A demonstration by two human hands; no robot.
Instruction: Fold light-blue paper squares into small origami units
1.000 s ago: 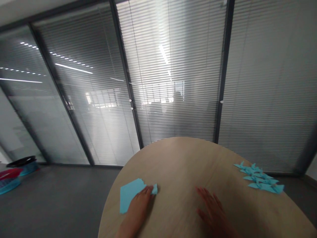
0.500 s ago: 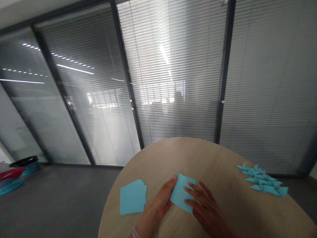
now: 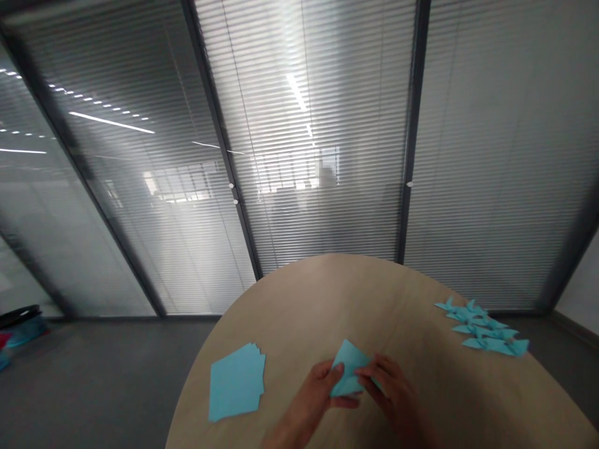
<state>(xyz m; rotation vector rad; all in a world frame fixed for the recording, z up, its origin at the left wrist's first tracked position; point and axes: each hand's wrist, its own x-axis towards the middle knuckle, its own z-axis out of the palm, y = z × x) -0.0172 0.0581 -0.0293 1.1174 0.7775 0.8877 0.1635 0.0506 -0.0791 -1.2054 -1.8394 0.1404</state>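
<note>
A light-blue sheet of paper [image 3: 347, 362] is held between my two hands, above the near part of the table. My left hand [image 3: 322, 390] grips its left side, thumb on top and fingers beneath. At the right side, the fingers of my right hand [image 3: 386, 383] pinch the paper's edge. Whether the sheet has a fold is hard to make out. To the left lies a stack of square light-blue paper [image 3: 236, 383], its sheets slightly fanned.
Several folded light-blue paper shapes [image 3: 491, 345] sit in a row near the right edge of the round wooden table [image 3: 337, 293]. Beyond the table stands a glass partition with blinds [image 3: 327, 218]. A black-rimmed blue bin [image 3: 21, 327] is on the floor at far left.
My left hand has brought its thumb onto the paper. My right hand has gone from spread fingers over the sheet to a pinch at its edge. The view has turned slightly right.
</note>
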